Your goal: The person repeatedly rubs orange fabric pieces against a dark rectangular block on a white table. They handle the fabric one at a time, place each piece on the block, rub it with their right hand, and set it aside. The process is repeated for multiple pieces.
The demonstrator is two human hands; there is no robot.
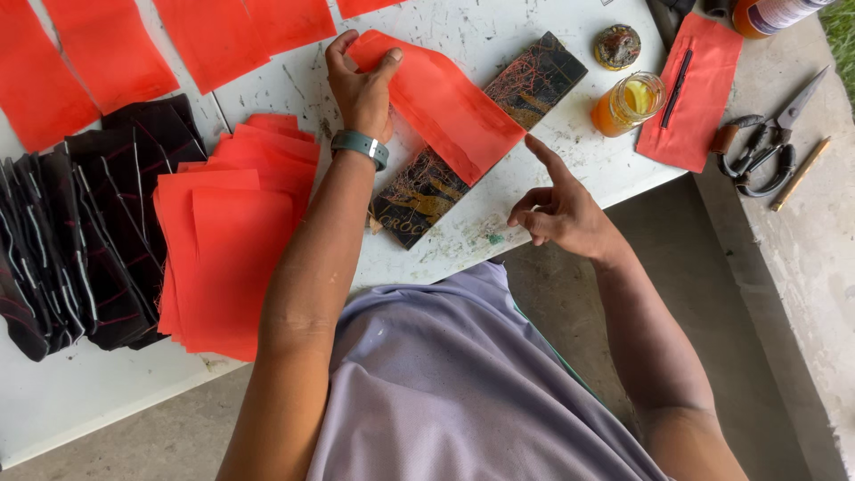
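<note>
My left hand (361, 82) pinches the upper end of an orange-red paper strip (450, 111) that lies slanted across a long black patterned piece (534, 76) on the white table (499, 27). A grey watch sits on that wrist. My right hand (557, 205) hovers near the strip's lower right end, index finger stretched toward it, the other fingers curled, holding nothing.
A stack of orange-red sheets (236, 240) and a pile of black fabric pieces (80, 232) lie at left. More orange sheets (107, 49) line the far edge. An open glue jar (628, 102), its lid (617, 46), a brush on an orange sheet (695, 89), shears (770, 142) and a pencil (800, 174) are at right.
</note>
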